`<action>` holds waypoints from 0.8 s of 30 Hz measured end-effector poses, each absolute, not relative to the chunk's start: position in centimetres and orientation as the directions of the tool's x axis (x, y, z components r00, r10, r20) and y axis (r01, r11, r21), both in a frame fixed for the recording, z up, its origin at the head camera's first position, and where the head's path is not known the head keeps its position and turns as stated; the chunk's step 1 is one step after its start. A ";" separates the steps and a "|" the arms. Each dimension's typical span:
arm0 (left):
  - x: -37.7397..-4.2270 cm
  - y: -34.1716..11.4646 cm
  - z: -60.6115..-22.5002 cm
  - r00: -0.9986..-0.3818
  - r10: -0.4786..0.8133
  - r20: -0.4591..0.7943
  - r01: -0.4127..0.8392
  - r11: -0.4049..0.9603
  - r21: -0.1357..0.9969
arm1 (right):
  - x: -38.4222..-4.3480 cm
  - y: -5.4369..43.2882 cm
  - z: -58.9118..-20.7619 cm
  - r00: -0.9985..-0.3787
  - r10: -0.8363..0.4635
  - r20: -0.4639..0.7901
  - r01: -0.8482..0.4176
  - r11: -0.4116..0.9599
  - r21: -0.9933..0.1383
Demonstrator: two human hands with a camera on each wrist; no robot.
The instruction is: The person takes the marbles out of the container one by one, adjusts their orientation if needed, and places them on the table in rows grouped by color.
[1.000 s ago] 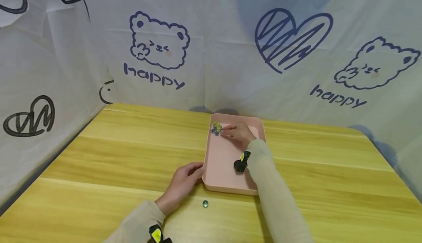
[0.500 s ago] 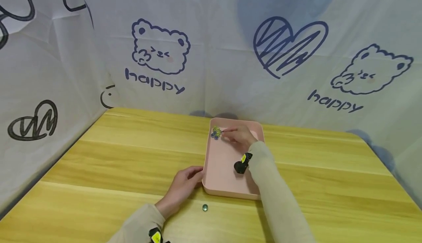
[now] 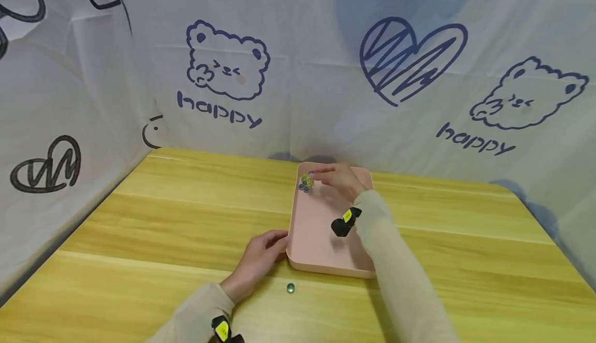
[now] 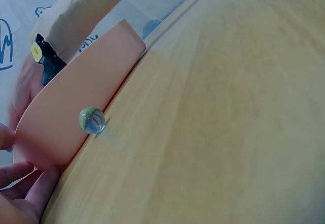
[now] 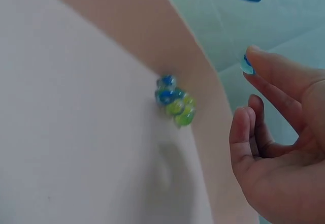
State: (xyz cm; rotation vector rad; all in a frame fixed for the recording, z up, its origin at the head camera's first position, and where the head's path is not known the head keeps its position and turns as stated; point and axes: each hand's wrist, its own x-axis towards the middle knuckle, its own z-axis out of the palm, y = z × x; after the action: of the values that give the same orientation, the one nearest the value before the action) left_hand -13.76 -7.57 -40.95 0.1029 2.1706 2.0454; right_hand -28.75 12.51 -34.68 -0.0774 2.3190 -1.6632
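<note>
The pink tray (image 3: 309, 266) lies on the wooden table. At its near left corner my left hand (image 3: 258, 255) holds the wall, thumb up by the rim and fingertips low against the side in the left wrist view. My right hand (image 3: 339, 178) is over the tray's far end, pinching a clear marble with blue in it (image 5: 247, 65) between thumb and index finger. Below and beside it, a cluster of yellow-green and blue marbles (image 5: 175, 102) sits in the far left corner. One more glass marble (image 3: 291, 287) rests on the table just before the tray's near wall.
The wooden table (image 3: 186, 198) stretches out on both sides of the tray. A white cloth with drawn bears and hearts (image 3: 316, 115) hangs directly behind the tray's far end, and another cloth side closes off the left.
My right hand has risen off the marble cluster and shifted slightly toward the far wall, a blue marble now showing at its fingertips. The left hand and the loose marble stay put.
</note>
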 end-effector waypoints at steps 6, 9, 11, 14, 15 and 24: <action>-13.9 -7.6 -41.2 -0.986 0.154 -0.063 -0.051 0.076 0.996 | -28.3 12.3 -34.2 -0.963 -0.216 -0.160 0.100 0.262 -0.960; -14.1 -7.7 -41.3 -0.987 0.152 -0.059 -0.047 0.083 0.995 | -27.9 12.3 -34.1 -0.970 -0.199 -0.141 0.082 0.278 -0.957; -14.1 -7.7 -41.3 -0.986 0.153 -0.060 -0.047 0.085 0.995 | -27.5 12.3 -34.0 -0.973 -0.186 -0.134 0.076 0.290 -0.954; -14.1 -7.6 -41.3 -0.986 0.156 -0.064 -0.052 0.081 0.995 | -26.9 12.4 -34.0 -0.978 -0.174 -0.119 0.060 0.310 -0.949; -14.0 -7.6 -41.2 -0.985 0.158 -0.064 -0.051 0.082 0.995 | -26.6 12.4 -33.8 -0.980 -0.164 -0.116 0.060 0.312 -0.948; -14.0 -7.7 -40.9 -0.986 0.149 -0.081 -0.064 0.114 0.991 | -24.6 12.6 -32.9 -0.993 -0.099 -0.067 0.032 0.320 -0.947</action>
State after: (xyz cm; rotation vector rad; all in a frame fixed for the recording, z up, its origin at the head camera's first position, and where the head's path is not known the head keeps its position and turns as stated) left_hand -13.97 -7.70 -40.86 0.0852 2.2190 1.9893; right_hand -24.59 12.59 -32.86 -0.0629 2.4581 -1.7679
